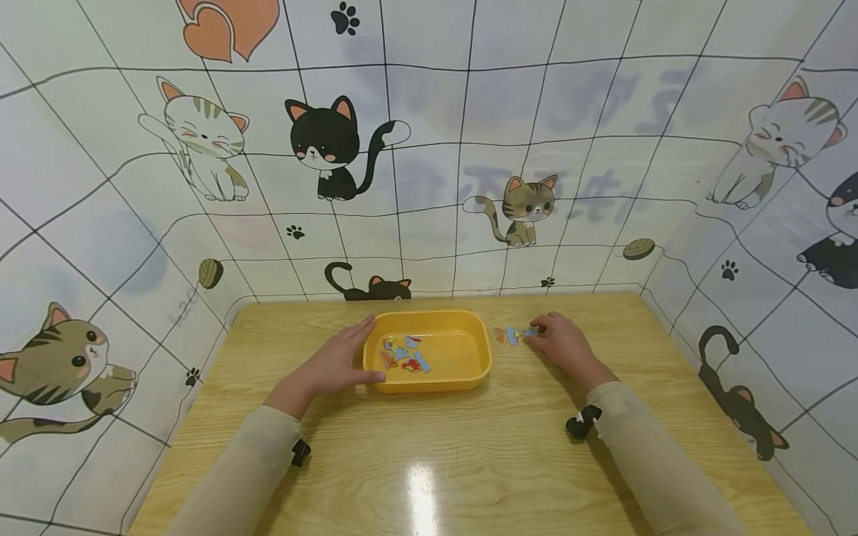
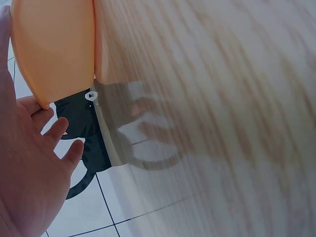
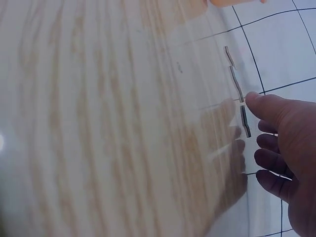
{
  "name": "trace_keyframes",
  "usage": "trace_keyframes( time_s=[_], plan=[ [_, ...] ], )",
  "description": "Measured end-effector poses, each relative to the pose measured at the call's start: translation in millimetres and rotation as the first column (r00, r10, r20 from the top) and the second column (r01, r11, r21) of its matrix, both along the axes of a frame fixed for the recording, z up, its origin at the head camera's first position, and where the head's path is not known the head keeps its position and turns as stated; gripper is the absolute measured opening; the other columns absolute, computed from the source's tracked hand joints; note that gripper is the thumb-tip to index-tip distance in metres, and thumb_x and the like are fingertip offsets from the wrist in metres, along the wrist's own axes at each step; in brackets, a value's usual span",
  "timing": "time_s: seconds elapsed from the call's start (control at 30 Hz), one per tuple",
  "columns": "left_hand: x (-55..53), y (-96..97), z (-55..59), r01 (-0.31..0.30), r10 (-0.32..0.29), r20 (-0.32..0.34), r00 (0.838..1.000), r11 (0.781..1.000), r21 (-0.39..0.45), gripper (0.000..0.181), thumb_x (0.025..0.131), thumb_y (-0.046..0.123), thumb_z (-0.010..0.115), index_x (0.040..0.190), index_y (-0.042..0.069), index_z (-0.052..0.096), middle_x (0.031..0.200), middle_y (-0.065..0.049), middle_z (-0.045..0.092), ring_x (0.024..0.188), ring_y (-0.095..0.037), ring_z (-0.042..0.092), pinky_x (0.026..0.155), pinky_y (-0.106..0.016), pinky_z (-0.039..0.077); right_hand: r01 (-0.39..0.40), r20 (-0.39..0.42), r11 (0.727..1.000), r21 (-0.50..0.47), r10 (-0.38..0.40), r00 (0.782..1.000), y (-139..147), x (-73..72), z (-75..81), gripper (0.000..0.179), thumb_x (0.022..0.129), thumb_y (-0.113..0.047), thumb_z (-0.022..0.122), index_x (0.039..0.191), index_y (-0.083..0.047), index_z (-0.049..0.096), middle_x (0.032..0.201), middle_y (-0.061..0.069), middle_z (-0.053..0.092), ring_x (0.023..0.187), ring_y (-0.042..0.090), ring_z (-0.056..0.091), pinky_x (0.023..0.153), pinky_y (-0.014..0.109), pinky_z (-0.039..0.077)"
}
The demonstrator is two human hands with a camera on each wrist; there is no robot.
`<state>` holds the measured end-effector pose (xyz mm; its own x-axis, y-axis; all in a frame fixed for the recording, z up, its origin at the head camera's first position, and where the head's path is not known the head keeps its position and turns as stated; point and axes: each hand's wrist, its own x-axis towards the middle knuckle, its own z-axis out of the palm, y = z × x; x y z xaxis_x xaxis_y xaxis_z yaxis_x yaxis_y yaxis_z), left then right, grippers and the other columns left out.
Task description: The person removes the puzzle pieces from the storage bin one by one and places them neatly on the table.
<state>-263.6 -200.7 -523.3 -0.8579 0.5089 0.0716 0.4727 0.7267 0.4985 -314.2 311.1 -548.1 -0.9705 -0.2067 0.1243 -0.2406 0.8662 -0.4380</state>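
My left hand (image 1: 335, 361) lies along the left end of a yellow plastic tray (image 1: 429, 386), thumb toward the front corner and fingers at the back corner. In the left wrist view, its fingers (image 2: 58, 128) look relaxed beside the tray's wall (image 2: 54, 49). Several small colourful puzzle pieces (image 1: 401, 353) lie in the tray's left half. To the right of the tray, an orange piece (image 1: 499, 335) and a light blue piece (image 1: 512, 336) lie flat in a row. My right hand (image 1: 563, 342) pinches another puzzle piece (image 1: 528, 333) at the row's right end, between thumb and index finger.
A light wooden table (image 1: 429, 439) carries everything. White tiled-pattern walls with cartoon cats (image 1: 325, 145) enclose its back and sides. Small black devices (image 1: 583, 422) are strapped at both wrists.
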Motion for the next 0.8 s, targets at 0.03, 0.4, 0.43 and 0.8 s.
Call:
trace_keyframes(
  time_s=[0.03, 0.4, 0.43, 0.8],
  plan=[
    [0.1, 0.2, 0.2, 0.000, 0.000, 0.001, 1.000, 1.000, 0.000, 0.119, 0.092, 0.060, 0.086, 0.177, 0.007, 0.022, 0.184, -0.012, 0.019, 0.166, -0.044, 0.024, 0.131, -0.069, 0.023, 0.001, -0.001, 1.000, -0.003, -0.001, 1.000, 0.0, 0.3, 0.2, 0.043, 0.103, -0.031, 0.080, 0.130, 0.003, 0.075, 0.115, 0.018, 0.070, 0.106, 0.039, 0.070, 0.093, 0.061, 0.059],
    [2.2, 1.6, 4.3, -0.004, 0.004, 0.009, 1.000, 1.000, 0.002, 0.117, 0.093, 0.057, 0.087, 0.177, 0.006, 0.023, 0.184, -0.012, 0.019, 0.166, -0.045, 0.024, 0.130, -0.070, 0.023, -0.046, -0.067, 0.995, -0.088, 0.040, 0.997, -18.4, 9.6, 23.4, 0.046, 0.104, -0.030, 0.081, 0.137, 0.000, 0.072, 0.116, 0.016, 0.069, 0.090, 0.027, 0.061, 0.076, 0.045, 0.053],
    [2.1, 1.5, 3.8, -0.004, 0.004, 0.007, 1.000, 1.000, 0.001, 0.117, 0.093, 0.058, 0.086, 0.177, 0.006, 0.023, 0.184, -0.012, 0.019, 0.166, -0.045, 0.024, 0.130, -0.070, 0.023, -0.064, -0.083, 0.993, -0.103, 0.056, 0.995, -22.6, 10.9, 27.6, 0.045, 0.104, -0.029, 0.082, 0.137, 0.000, 0.072, 0.116, 0.017, 0.069, 0.090, 0.027, 0.061, 0.076, 0.044, 0.053],
    [-0.4, -0.7, 0.8, -0.004, 0.004, 0.008, 1.000, 1.000, -0.015, 0.120, 0.091, 0.068, 0.082, 0.178, 0.010, 0.022, 0.185, -0.007, 0.017, 0.167, -0.043, 0.024, 0.131, -0.068, 0.023, -0.324, -0.171, 0.934, -0.151, 0.298, 0.939, -75.0, 18.6, 61.8, 0.043, 0.099, -0.018, 0.087, 0.136, -0.002, 0.071, 0.119, 0.013, 0.066, 0.099, 0.028, 0.065, 0.081, 0.043, 0.057]
  ],
)
